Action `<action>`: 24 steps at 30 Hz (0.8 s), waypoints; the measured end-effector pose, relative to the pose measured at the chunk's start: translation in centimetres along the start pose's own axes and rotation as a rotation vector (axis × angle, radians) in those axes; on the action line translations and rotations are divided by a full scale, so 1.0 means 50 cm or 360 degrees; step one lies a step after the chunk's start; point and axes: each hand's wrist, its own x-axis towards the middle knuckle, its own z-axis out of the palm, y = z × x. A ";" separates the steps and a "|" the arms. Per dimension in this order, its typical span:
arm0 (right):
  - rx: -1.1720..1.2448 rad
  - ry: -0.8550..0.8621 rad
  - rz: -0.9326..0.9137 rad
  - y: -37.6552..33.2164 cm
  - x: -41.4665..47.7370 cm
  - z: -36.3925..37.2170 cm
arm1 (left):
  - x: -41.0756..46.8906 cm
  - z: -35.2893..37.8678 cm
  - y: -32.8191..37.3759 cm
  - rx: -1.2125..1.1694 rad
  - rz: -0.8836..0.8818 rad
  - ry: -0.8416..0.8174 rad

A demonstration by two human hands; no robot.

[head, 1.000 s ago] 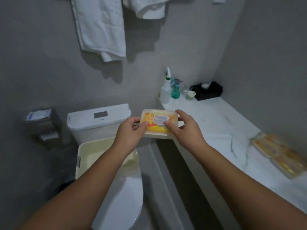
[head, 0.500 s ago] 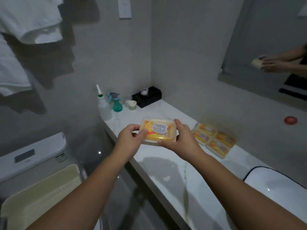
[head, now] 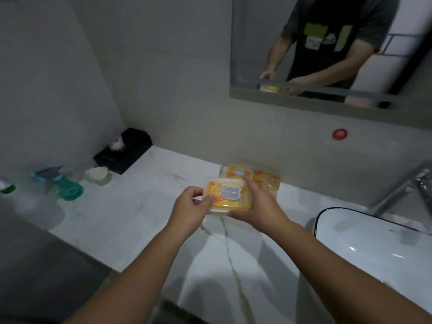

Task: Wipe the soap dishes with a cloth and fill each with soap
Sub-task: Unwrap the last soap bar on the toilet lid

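Note:
I hold a yellow soap box with a grey bear label in both hands, just above the white marble counter. My left hand grips its left end with the thumb on top. My right hand grips its right side, fingers across the lid. Directly behind it, against the wall, lie more yellow soap boxes, partly hidden by my right hand.
A black tissue box stands in the corner. A small cup and teal spray bottles stand at the left. A white basin with a chrome tap is at the right. A mirror hangs above.
My view has swung right from the toilet to the counter and mirror. Both hands have carried the soap box lower, over the counter and close to the other boxes.

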 end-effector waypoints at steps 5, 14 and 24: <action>-0.0014 0.0104 0.0179 -0.008 0.090 0.045 | 0.159 0.005 -0.037 0.0049 0.0027 -0.0164; -0.0001 0.0197 0.0273 0.026 0.235 0.115 | 0.337 0.018 -0.077 -0.0278 -0.0206 -0.0523; -0.0203 0.0074 0.0312 0.073 0.393 0.162 | 0.551 0.009 -0.175 -0.0298 -0.0231 -0.0507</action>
